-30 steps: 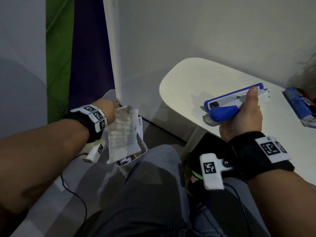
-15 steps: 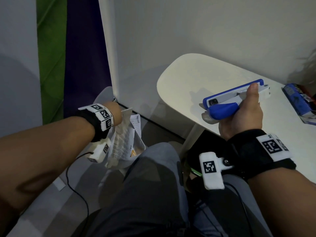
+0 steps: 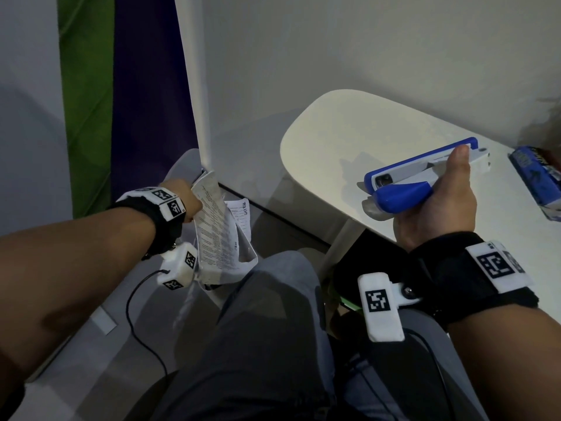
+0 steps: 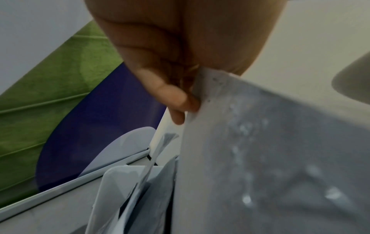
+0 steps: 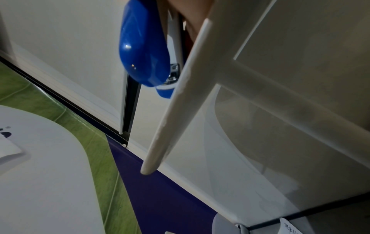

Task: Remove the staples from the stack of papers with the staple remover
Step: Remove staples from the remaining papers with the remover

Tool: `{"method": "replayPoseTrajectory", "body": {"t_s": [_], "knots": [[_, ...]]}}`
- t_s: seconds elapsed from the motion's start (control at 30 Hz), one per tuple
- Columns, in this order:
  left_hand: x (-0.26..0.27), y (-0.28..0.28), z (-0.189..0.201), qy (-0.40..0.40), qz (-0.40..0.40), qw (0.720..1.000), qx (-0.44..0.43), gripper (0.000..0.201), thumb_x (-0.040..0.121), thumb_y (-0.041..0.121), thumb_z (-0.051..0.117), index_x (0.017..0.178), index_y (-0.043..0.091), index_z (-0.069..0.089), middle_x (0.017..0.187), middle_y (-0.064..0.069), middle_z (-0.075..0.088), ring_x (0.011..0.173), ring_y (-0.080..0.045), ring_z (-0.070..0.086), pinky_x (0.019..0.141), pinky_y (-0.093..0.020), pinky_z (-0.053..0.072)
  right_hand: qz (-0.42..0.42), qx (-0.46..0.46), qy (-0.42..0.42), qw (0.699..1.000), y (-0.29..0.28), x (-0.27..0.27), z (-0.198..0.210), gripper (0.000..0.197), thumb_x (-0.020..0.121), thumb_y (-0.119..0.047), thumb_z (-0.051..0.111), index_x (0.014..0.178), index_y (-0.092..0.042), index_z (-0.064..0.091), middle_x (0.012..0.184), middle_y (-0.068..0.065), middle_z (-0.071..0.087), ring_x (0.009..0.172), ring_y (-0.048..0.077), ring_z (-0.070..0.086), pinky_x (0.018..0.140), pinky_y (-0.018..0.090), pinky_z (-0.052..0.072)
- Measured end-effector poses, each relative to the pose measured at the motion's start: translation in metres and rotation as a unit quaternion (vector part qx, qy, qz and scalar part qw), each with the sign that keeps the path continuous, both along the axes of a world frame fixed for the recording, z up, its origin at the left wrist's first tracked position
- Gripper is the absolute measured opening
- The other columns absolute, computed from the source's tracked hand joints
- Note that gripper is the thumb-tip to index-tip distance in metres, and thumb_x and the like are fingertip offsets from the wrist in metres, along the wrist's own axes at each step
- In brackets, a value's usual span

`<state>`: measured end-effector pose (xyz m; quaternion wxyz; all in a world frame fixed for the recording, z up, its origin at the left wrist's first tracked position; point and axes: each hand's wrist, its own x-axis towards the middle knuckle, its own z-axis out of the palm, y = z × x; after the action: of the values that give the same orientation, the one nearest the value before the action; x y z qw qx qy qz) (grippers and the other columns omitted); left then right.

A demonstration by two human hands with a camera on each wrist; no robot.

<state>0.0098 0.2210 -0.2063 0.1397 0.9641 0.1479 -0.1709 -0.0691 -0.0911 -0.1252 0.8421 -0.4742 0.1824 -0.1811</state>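
My left hand [image 3: 182, 197] pinches the top edge of a printed sheet of paper [image 3: 217, 235] low at my left, over a white bin [image 3: 247, 259] beside my knee that holds other sheets. In the left wrist view the fingers [image 4: 176, 98] grip the paper [image 4: 270, 158] at its corner. My right hand [image 3: 440, 202] holds a blue and white staple remover [image 3: 416, 177] just above the white table [image 3: 328, 141], thumb along its top. The blue body of the staple remover [image 5: 142, 45] shows in the right wrist view beside the table edge [image 5: 176, 101].
A blue packet [image 3: 537, 177] lies at the table's right edge. A white wall panel stands behind the table, with a green and purple surface at the left. My grey-trousered legs fill the lower middle. A black cable hangs from my left wrist.
My left hand has lowered the sheet from a raised, spread position down into the bin by my knee. The right hand with the staple remover has stayed in place.
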Motion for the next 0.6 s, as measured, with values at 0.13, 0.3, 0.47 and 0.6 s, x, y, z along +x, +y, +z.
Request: {"method": "replayPoseTrajectory", "body": {"t_s": [0.13, 0.3, 0.47, 0.6], "knots": [[-0.007, -0.012, -0.013, 0.033, -0.033, 0.999, -0.02, 0.023, 0.086, 0.027, 0.061, 0.102, 0.01, 0.061, 0.086, -0.01, 0.07, 0.07, -0.026, 0.069, 0.065, -0.034, 0.058, 0.002, 0.004, 0.004, 1.0, -0.003, 0.002, 0.0, 0.043, 0.099, -0.046, 0.046, 0.126, -0.014, 0.051, 0.1, 0.007, 0.061, 0.098, 0.027, 0.07, 0.086, 0.054, 0.056], [-0.019, -0.027, -0.019, 0.168, -0.116, 0.979, 0.022, 0.036, 0.09, 0.009, 0.057, 0.125, 0.002, 0.053, 0.117, -0.015, 0.06, 0.078, -0.018, 0.063, 0.062, -0.022, 0.051, 0.002, -0.005, -0.003, 1.0, -0.005, 0.002, -0.001, 0.041, 0.1, -0.044, 0.045, 0.127, -0.014, 0.051, 0.091, 0.001, 0.062, 0.084, 0.017, 0.07, 0.08, 0.043, 0.058], [-0.006, -0.011, -0.012, -0.052, -0.043, 0.998, 0.006, 0.018, 0.088, 0.012, 0.059, 0.105, 0.009, 0.051, 0.097, -0.007, 0.059, 0.084, -0.025, 0.057, 0.067, -0.032, 0.045, 0.006, -0.004, -0.004, 1.0, -0.004, 0.002, 0.0, 0.042, 0.099, -0.045, 0.046, 0.127, -0.014, 0.051, 0.093, 0.003, 0.06, 0.09, 0.021, 0.068, 0.088, 0.05, 0.056], [-0.012, -0.007, -0.013, -0.165, -0.022, 0.984, -0.064, 0.015, 0.09, 0.017, 0.058, 0.096, 0.015, 0.045, 0.085, -0.003, 0.054, 0.08, -0.024, 0.053, 0.068, -0.033, 0.044, 0.01, -0.006, -0.011, 1.0, -0.005, 0.002, -0.001, 0.036, 0.099, -0.044, 0.045, 0.121, -0.015, 0.052, 0.089, 0.001, 0.06, 0.082, 0.016, 0.069, 0.081, 0.042, 0.059]]}}
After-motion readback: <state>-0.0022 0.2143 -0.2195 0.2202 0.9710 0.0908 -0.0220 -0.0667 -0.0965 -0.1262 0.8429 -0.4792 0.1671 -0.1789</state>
